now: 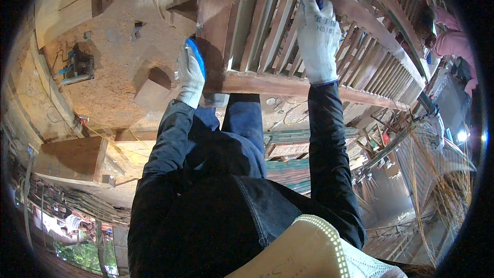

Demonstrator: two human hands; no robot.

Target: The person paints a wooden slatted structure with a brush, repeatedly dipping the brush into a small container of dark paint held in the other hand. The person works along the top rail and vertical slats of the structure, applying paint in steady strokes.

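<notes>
A long, reddish-brown slatted wooden panel [272, 83] lies crosswise before me, with a broad board at its left end and a curved far rail. My right hand [317, 41], in a white knit glove with blue on its finger side, reaches over the slats to the far rail. Its fingers bend down onto the wood there; their undersides are hidden. At the panel's left end is my left hand [191, 74], gloved alike and seen edge-on. Its fingers are stretched out and its blue palm faces the board. Whether that palm touches the wood cannot be made out.
A wooden block [153, 91] and a small dark tool with blue parts [78, 67] lie on the dusty floor to the left. Nearer stands a wooden box [71, 158]. At the far right is a person in pink [453, 41]. Stacked strips [288, 170] lie beside my legs.
</notes>
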